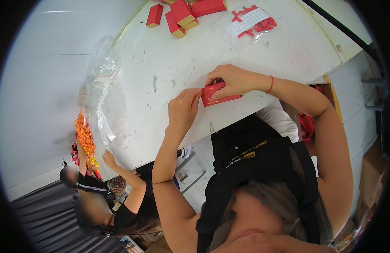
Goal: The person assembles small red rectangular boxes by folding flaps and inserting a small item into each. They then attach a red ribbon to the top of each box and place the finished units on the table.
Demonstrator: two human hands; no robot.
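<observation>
A small red box [208,98] with fine gold printing lies on the white table [161,126], close to its near edge. Over the box's top and far side curls my right hand [238,79], its thumb pressed on the upper face. My left hand [183,109] pinches the box's left end, fingertips together at the corner. The right fingers and thumb cover part of the box, so I cannot tell whether that end is open.
Several red and gold boxes [182,16] are heaped at the far edge. Beside them lies a clear bag with red ribbon bows [266,25] and a white sheet [249,21]. Clear plastic bags [104,84] and orange pieces [83,133] line the left side, near two people [131,198].
</observation>
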